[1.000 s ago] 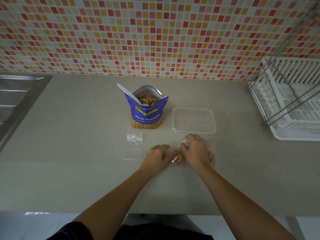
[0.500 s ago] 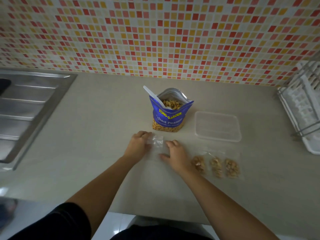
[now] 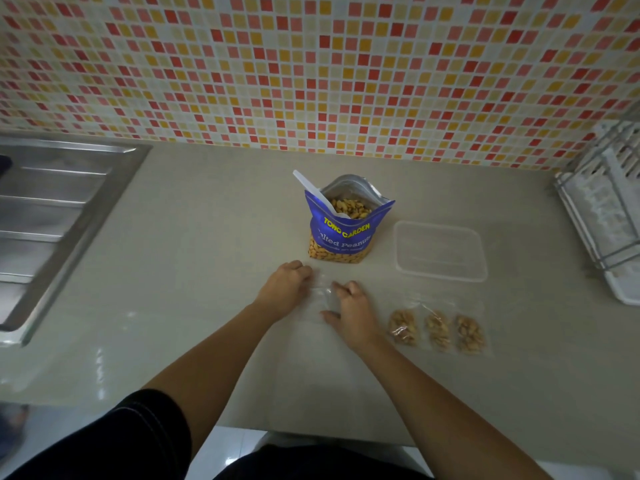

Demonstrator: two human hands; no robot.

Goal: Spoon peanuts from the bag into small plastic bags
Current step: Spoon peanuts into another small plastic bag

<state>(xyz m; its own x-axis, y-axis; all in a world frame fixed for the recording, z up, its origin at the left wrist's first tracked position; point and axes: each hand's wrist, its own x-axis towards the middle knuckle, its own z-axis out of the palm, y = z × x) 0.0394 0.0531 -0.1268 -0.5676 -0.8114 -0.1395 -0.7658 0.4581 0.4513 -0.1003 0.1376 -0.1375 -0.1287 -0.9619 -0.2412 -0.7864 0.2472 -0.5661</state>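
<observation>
Beige counter [image 3: 207, 237] under mosaic tile. Peanut bag [image 3: 343, 230] upright, open, spoon [image 3: 313, 190] inside. Right of it, nearer: three filled small bags [image 3: 437, 329]. Left hand [image 3: 285, 289], right hand [image 3: 349, 308] pinching empty clear bag [image 3: 323, 294] just before peanut bag. Fourth fill pending.

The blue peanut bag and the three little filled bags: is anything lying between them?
In the head view, only bare counter separates the peanut bag from the filled bags. The clear container sits off to the right.
</observation>
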